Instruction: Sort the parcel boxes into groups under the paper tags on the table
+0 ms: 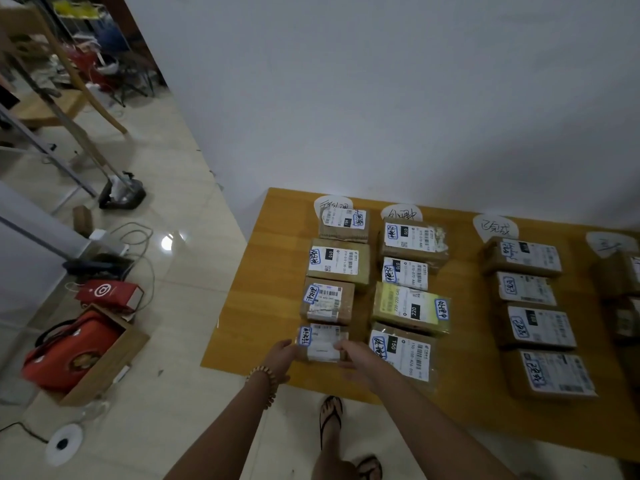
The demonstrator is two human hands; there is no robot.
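- Wooden table (277,271) against a white wall (381,98); parcel boxes lie in columns under rounded paper tags at the far edge.
- First tag (330,203), leftmost: 4 boxes below it. Second tag (401,213): 4 boxes. Third tag (495,227): 4 boxes. Fourth tag (611,242) at the right edge, with boxes partly out of view.
- Nearest box of the left column (322,342) sits at the table's near edge, just below the third box (327,300).
- Left hand (282,355) presses that box's left side, fingers curled on it; right hand (353,351) presses its right side. The box is clamped between the 2 hands.
- Beaded bracelet (265,377) on the left wrist.
- Open carton with a red bag (69,355) on the floor, left of the table.
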